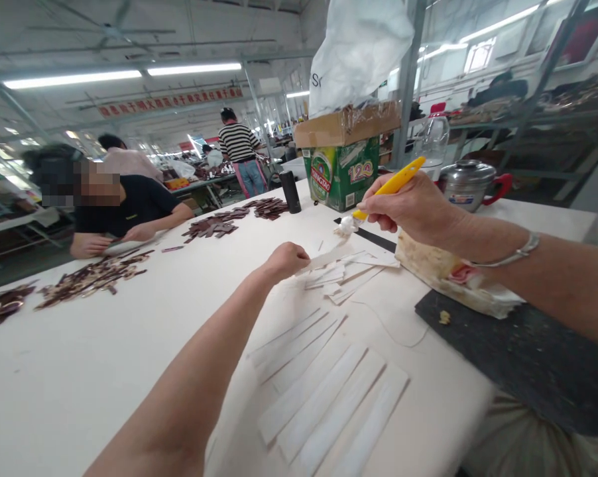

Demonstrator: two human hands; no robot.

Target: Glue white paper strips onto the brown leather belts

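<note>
My right hand point(411, 207) grips a yellow-handled brush point(399, 183), its bristle end pointing down to the left and covered in a thick white paste. The fingers of my left hand point(285, 261) are pinched on the end of a thin white strip point(325, 257), which lies just below the brush tip. Beneath it is a loose pile of white strips point(346, 275). Nearer to me, several strips point(339, 397) lie side by side, their upper faces whitish. Under my right forearm sits a stained, plastic-lined container point(423, 268), partly hidden.
A dark board point(518, 358) covers the right table edge. Behind stand a green carton point(341, 173), a black cylinder point(290, 192), a lidded metal mug point(465, 182) and a plastic bottle point(433, 136). Brown pieces point(212, 225) lie heaped at left, where another person point(130, 209) sits.
</note>
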